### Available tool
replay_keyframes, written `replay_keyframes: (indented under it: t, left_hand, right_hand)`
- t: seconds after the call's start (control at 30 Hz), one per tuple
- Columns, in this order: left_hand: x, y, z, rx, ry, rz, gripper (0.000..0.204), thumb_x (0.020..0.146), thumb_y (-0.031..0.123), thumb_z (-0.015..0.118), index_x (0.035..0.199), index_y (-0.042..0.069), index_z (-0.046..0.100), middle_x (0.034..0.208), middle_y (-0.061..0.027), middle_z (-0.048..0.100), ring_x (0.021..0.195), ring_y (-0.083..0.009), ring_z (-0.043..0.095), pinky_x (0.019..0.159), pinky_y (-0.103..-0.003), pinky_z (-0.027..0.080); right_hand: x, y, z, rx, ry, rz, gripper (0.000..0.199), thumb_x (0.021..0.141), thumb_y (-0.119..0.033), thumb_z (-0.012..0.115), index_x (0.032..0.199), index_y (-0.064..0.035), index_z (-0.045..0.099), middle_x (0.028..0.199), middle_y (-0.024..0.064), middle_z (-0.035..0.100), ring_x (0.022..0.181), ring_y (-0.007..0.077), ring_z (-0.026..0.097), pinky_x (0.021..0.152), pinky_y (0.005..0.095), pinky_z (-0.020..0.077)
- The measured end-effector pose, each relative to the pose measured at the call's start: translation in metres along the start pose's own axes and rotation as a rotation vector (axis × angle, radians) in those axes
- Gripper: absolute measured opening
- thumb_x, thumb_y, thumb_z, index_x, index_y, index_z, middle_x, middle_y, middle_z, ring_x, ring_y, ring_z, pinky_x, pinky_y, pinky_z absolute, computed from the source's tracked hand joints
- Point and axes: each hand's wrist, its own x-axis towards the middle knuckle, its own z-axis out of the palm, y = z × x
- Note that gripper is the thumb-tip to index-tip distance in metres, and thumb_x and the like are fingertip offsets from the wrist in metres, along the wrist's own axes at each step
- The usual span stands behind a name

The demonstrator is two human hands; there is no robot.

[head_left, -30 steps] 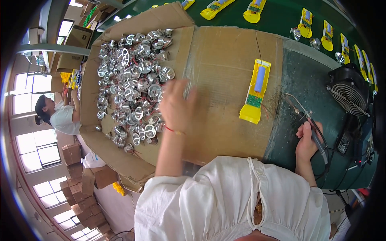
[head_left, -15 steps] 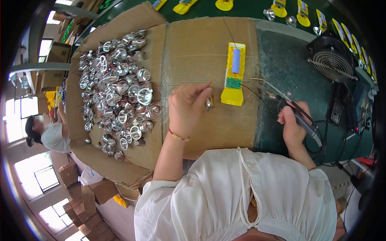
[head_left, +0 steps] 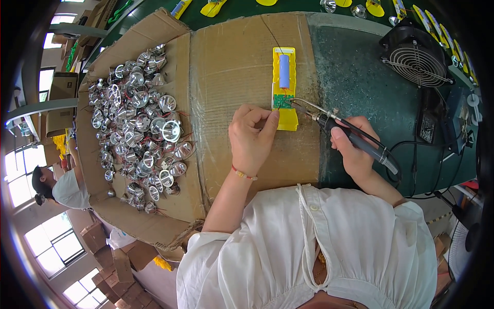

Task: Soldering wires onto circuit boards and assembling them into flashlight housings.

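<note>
A yellow case [head_left: 284, 87] with a blue cylindrical cell and a small green circuit board [head_left: 282, 101] lies in the upper middle of the frame on a flattened cardboard sheet [head_left: 231, 62], its long axis running top to bottom. The left hand [head_left: 253, 138] sits just below and left of it, fingers curled and pinched against the case's lower left edge; whether a small part is held between them cannot be told. The right hand [head_left: 355, 149] comes in from the right, closed around the dark handle of a soldering iron [head_left: 350, 135], whose thin tip points left and touches or nearly touches the green board. The left hand is the nearer to the case. At left, an open cardboard box [head_left: 103, 216] holds a heap of silvery reflector cups [head_left: 136, 123] (many trailing red wires). A black fan [head_left: 414, 56] stands at upper right on the green table [head_left: 360, 77]. Nothing lies between the iron and the board.
</note>
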Motion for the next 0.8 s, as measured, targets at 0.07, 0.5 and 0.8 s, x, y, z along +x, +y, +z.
replay_keyframes:
  t: [0.07, 0.5, 0.8]
  left_hand:
    - [-0.0005, -0.0031, 0.0008, -0.008, 0.008, 0.016, 0.009, 0.075, 0.008, 0.066, 0.074, -0.001, 0.064, 0.075, -0.0080, 0.057, 0.059, -0.0161, 0.055, 0.055, -0.027, 0.045]
    - [-0.0002, -0.0048, 0.0015, -0.025, -0.033, 0.052, 0.010, 0.077, 0.007, 0.064, 0.076, -0.003, 0.063, 0.078, -0.0088, 0.055, 0.058, -0.0154, 0.053, 0.052, -0.026, 0.043]
    - [-0.0004, -0.0092, 0.0037, -0.019, -0.020, 0.058, 0.011, 0.077, 0.007, 0.064, 0.076, -0.004, 0.063, 0.079, -0.0093, 0.055, 0.057, -0.0154, 0.053, 0.052, -0.026, 0.043]
  right_hand:
    - [0.0008, -0.0019, 0.0012, 0.046, 0.035, 0.038, 0.015, 0.077, -0.007, 0.066, 0.084, 0.0010, 0.055, 0.066, 0.0036, 0.059, 0.058, 0.0060, 0.054, 0.053, 0.0200, 0.0430]
    - [0.0000, -0.0032, 0.0018, 0.056, 0.020, 0.066, 0.015, 0.079, -0.008, 0.064, 0.085, 0.0008, 0.053, 0.066, 0.0053, 0.057, 0.056, 0.0074, 0.053, 0.049, 0.0207, 0.0436]
    - [-0.0035, -0.0014, 0.0040, 0.099, 0.024, 0.079, 0.016, 0.079, -0.009, 0.065, 0.085, 0.0005, 0.053, 0.066, 0.0048, 0.058, 0.056, 0.0067, 0.053, 0.050, 0.0207, 0.0441]
